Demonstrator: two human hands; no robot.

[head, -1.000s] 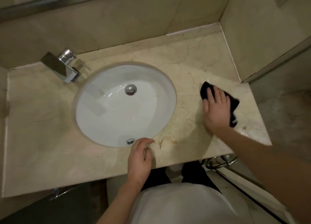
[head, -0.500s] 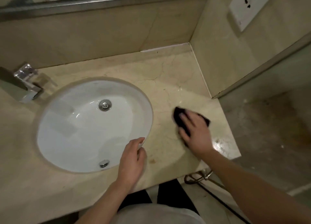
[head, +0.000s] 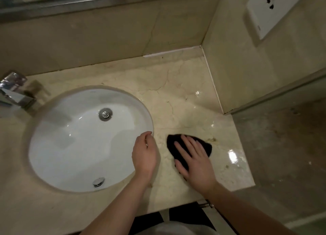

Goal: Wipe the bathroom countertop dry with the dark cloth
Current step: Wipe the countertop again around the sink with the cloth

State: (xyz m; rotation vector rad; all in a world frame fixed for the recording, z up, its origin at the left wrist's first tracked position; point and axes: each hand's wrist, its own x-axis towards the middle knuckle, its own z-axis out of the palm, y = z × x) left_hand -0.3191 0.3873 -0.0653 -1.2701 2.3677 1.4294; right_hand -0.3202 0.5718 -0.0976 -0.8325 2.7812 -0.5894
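Your right hand (head: pixel 195 161) lies flat, fingers spread, pressing the dark cloth (head: pixel 205 145) onto the countertop (head: pixel 185 97) just right of the sink (head: pixel 84 137). Your left hand (head: pixel 145 155), loosely curled and empty, rests at the basin rim. The cloth looks soft and limp, likely to bunch, so keep your palm over its middle

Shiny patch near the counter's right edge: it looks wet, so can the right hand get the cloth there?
Probably yes. The right hand presses the dark cloth flat just left of the shiny patch, with only bare countertop between.
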